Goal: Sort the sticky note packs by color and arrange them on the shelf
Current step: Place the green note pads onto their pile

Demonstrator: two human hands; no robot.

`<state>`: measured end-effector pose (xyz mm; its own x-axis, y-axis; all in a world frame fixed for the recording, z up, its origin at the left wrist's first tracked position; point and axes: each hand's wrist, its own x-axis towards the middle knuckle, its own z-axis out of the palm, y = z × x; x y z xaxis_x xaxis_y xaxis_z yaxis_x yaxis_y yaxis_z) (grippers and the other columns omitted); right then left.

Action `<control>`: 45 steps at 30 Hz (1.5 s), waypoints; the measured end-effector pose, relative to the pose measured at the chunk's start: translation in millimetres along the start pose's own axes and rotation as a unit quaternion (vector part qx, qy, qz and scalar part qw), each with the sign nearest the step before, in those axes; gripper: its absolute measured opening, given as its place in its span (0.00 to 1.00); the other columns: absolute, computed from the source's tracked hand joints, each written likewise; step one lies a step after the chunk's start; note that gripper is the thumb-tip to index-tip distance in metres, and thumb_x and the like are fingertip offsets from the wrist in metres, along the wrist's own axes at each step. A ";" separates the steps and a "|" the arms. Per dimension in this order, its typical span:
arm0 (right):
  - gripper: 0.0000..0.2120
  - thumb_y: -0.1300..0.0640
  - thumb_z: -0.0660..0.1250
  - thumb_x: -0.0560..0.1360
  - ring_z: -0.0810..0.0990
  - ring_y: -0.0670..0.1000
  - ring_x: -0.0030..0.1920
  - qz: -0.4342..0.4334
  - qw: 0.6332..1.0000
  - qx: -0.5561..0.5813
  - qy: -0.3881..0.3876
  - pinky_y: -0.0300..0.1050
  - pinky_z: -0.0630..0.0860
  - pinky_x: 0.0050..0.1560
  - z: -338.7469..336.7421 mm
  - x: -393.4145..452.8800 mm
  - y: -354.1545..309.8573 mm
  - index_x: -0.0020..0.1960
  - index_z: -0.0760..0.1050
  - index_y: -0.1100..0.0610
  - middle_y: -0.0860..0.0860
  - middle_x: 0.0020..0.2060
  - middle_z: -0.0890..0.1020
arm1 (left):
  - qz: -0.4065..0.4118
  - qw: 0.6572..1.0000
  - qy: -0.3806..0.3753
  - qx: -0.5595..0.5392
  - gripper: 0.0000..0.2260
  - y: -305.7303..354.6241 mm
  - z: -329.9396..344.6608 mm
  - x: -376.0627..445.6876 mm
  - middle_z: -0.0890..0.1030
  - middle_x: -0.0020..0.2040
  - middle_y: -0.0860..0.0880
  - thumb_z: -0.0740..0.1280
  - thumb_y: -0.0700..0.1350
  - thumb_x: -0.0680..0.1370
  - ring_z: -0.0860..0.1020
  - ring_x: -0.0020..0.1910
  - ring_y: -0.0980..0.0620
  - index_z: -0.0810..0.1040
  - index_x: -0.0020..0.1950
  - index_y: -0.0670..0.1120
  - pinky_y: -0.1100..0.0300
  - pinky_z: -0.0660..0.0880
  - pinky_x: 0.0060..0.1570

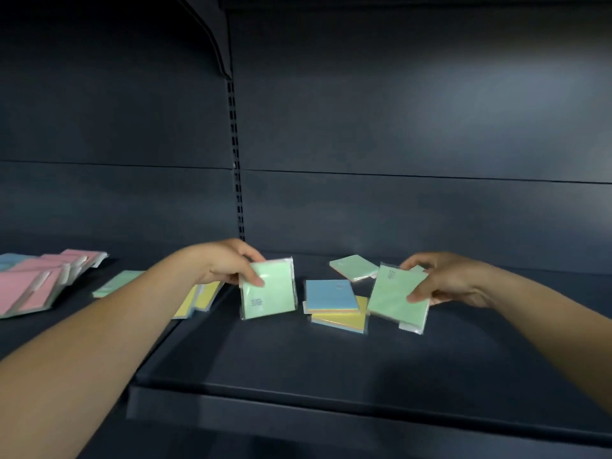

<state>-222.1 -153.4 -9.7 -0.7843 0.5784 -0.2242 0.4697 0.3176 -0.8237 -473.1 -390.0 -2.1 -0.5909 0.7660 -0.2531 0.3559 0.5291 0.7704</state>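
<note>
My left hand [231,261] pinches a green sticky note pack [270,289] by its upper left corner, holding it upright above the dark shelf [298,362]. My right hand [443,279] grips a second green pack [395,298] by its right edge, tilted. Between them lie a blue pack [329,294] on a yellow pack [344,318]. Another green pack [354,266] lies flat behind. On the left shelf lie pink packs [29,286], a green pack [114,283] and yellow packs [198,298], partly hidden by my left forearm.
A slotted upright [236,160] divides the dark back panel into two bays. A bracket of an upper shelf [218,44] hangs above left. A few blue packs [10,260] peek out at the far left. The shelf's front lip [331,422] runs along the bottom.
</note>
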 end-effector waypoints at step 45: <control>0.21 0.67 0.75 0.67 0.84 0.51 0.46 -0.048 0.997 0.056 0.030 0.38 0.80 0.41 352.6 79.0 -234.1 0.58 0.76 0.67 0.58 0.53 0.83 | 0.088 0.905 0.187 -0.373 0.06 -221.2 -286.6 -58.8 0.82 0.44 0.44 0.65 0.30 0.75 0.81 0.42 0.50 0.78 0.46 0.39 0.63 0.78 0.34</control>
<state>-536.9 -447.1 -18.2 -0.7961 0.5948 -0.1118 0.3424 0.2903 -0.8936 -724.6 -656.7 10.1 -0.8257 0.5637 0.0201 -0.0364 -0.0888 0.9954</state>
